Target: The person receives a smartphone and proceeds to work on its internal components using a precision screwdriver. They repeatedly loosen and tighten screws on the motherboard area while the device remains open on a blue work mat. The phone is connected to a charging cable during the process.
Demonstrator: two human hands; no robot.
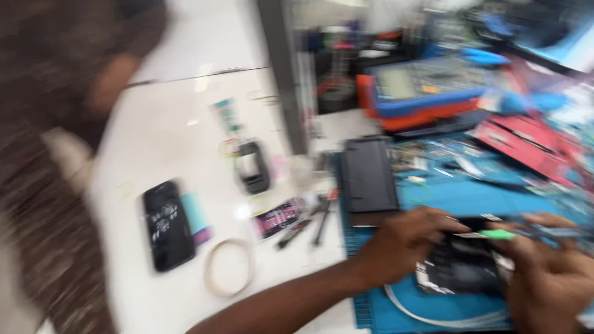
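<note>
Blurred frame, so details limited.

Risks, biggest first:
- White glossy worktop [185,124] to the left of both hands, crowded w/ loose bits; could lose small parts among the clutter.
- Blue ribbed rubber work mat [458,198] under both hands; a screw could roll into the grooves and hide.
- Opened black phone body [461,266], between the two hands on the mat: left hand [402,244] clamped on its left edge, fingers curled over the top. Could crack or flex if pressed too hard.
- Right hand [550,278] closed on a thin green-tipped tool [498,234] aimed at the phone's top edge; a slip could gouge the insides. Exact grip hard to tell thru blur.
- White flat cable loop [433,315], just below the hands, could snag on a wrist.

Counts:
- 1 blue-and-orange cased meter [427,93], well beyond the hands.
- 1 black flat rectangular panel [370,174], just above left hand.
- 1 black smartphone w/ dark screen [167,226], far left of left hand.
- 1 small black open frame [253,167], up-left.
- 1 pale tape ring [230,266], left of forearm.
- Approx. 2–3 dark hand tools [309,222]; cannot tell exactly.
</note>
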